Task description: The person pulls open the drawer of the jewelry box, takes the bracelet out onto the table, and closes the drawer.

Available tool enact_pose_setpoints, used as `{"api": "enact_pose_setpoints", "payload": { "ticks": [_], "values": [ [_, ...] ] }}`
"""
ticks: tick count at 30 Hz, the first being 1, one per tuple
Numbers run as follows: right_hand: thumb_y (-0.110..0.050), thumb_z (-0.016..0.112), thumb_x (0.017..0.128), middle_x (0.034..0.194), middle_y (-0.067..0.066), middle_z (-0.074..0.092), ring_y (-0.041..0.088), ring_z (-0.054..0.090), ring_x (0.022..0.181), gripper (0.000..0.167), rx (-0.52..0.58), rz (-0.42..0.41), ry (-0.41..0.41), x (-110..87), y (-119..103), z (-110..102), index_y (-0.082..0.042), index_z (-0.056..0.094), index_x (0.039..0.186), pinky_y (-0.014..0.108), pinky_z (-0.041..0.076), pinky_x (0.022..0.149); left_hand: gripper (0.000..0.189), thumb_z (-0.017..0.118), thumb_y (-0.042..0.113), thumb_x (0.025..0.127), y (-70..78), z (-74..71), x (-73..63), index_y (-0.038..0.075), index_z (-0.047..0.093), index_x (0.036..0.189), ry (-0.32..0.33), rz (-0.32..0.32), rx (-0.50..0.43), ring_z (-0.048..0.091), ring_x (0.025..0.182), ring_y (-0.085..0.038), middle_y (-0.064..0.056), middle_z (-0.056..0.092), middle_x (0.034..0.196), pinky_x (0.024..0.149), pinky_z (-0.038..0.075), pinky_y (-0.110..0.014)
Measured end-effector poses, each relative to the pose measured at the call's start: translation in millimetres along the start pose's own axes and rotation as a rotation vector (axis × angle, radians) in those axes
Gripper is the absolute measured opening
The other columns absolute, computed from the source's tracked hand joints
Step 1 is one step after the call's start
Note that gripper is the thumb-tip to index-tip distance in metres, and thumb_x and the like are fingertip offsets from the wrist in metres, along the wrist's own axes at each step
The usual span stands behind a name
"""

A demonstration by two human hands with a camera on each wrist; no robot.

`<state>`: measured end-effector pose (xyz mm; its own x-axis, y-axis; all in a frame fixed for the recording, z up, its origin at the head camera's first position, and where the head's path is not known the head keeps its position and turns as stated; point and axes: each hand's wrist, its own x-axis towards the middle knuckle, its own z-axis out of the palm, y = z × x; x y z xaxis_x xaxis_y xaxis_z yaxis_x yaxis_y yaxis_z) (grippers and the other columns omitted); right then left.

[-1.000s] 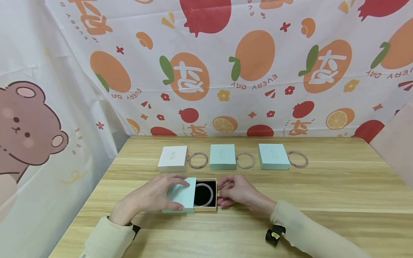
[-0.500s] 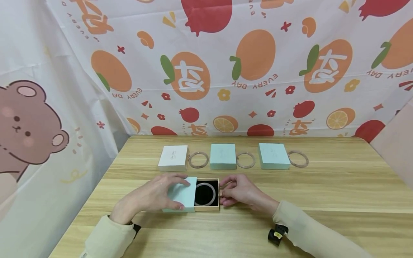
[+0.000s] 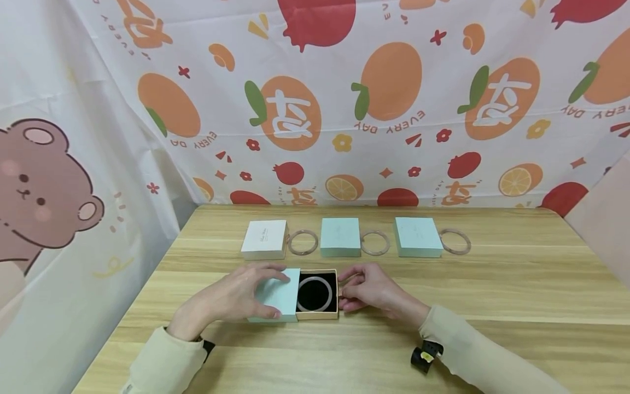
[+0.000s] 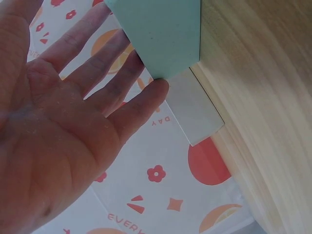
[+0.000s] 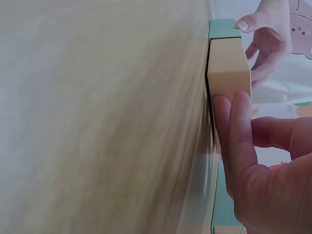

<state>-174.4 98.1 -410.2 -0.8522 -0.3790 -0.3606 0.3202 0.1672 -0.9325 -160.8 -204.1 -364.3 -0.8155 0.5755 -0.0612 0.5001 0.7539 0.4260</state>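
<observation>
In the head view a mint-green box sleeve (image 3: pixel 278 296) lies on the table, with its tan-edged drawer (image 3: pixel 317 316) partly out to the right. A pale translucent bangle (image 3: pixel 330 295) sits on the drawer's black lining; its left edge reaches the sleeve. My left hand (image 3: pixel 231 293) grips the sleeve from the left, thumb at the near edge and fingers over the top toward the far side. At the drawer's right end, my right hand (image 3: pixel 371 288) pinches the small pull tab. The right wrist view shows two right-hand fingertips (image 5: pixel 240 105) against the drawer's tan end.
Behind the hands stand a white box (image 3: pixel 264 239), a mint box (image 3: pixel 340 237) and another mint box (image 3: pixel 418 237) in a row. Beside them lie a bangle (image 3: pixel 290 243), a second bangle (image 3: pixel 388 242) and a third bangle (image 3: pixel 468 241). A fruit-print cloth (image 3: pixel 339 82) hangs at the table's back.
The drawer has slid a little farther right out of the sleeve, with my right hand moving along and more of the bangle showing. My left hand stays on the sleeve.
</observation>
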Motion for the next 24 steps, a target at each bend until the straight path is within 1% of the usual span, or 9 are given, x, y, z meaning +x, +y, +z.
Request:
{"api": "enact_pose_setpoints", "payload": {
  "ticks": [8, 17, 24],
  "values": [
    [0.011, 0.059, 0.093, 0.088, 0.017, 0.070, 0.015, 0.073, 0.068, 0.030, 0.000, 0.005, 0.002, -0.5, 2.3, -1.2, 0.007, 0.059, 0.122, 0.030, 0.062, 0.065, 0.054, 0.089, 0.040, 0.076, -0.2, 0.1, -0.1, 0.022, 0.071, 0.123, 0.007, -0.004, -0.001, 0.056, 0.134, -0.036, -0.010, 0.060, 0.146, 0.106, 0.048, -0.058],
    [0.010, 0.059, 0.093, 0.091, 0.018, 0.070, 0.017, 0.074, 0.071, 0.030, -0.006, -0.005, -0.004, -3.5, 3.1, -3.3, 0.008, 0.059, 0.122, 0.030, 0.062, 0.066, 0.053, 0.089, 0.039, 0.076, 0.4, -0.6, -0.8, 0.022, 0.071, 0.123, 0.011, -0.010, 0.000, 0.056, 0.133, -0.037, -0.009, 0.060, 0.146, 0.105, 0.048, -0.058],
    [0.009, 0.060, 0.093, 0.091, 0.018, 0.070, 0.016, 0.074, 0.071, 0.029, -0.001, -0.005, -0.005, -4.9, 3.5, -4.6, 0.008, 0.059, 0.121, 0.029, 0.062, 0.065, 0.054, 0.089, 0.039, 0.076, 1.1, -1.1, -0.9, 0.021, 0.071, 0.124, 0.007, -0.003, -0.002, 0.056, 0.133, -0.037, -0.009, 0.060, 0.146, 0.106, 0.047, -0.058]
  ]
}}
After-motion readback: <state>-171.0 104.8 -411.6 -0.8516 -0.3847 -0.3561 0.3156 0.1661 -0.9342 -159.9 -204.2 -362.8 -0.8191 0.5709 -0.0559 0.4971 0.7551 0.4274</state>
